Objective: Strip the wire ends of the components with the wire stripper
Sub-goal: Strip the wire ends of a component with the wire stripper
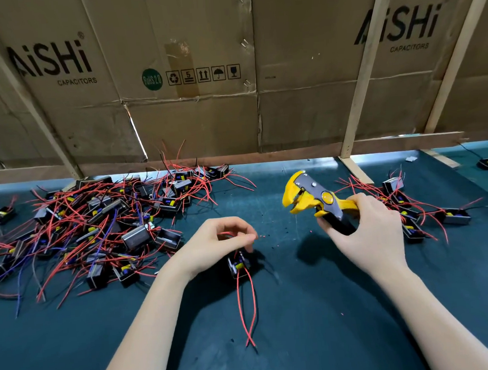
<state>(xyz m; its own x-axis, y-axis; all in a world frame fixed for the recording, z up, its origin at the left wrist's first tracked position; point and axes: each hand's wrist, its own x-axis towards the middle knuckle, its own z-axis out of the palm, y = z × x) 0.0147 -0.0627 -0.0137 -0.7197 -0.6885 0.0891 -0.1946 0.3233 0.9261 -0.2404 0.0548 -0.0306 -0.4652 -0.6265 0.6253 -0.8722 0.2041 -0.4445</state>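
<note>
My left hand [218, 241] pinches a red wire [246, 303] of one component [238, 264]; my right hand [364, 234] grips the wire stripper [316, 198]. No containers; loose component pile [89, 221] on mat [320, 338].

Matt green mat [305, 339], creased cardboard wall [203, 115]

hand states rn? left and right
Left hand: closed, pinching a red wire of a component.
Right hand: closed on the wire stripper.
</note>
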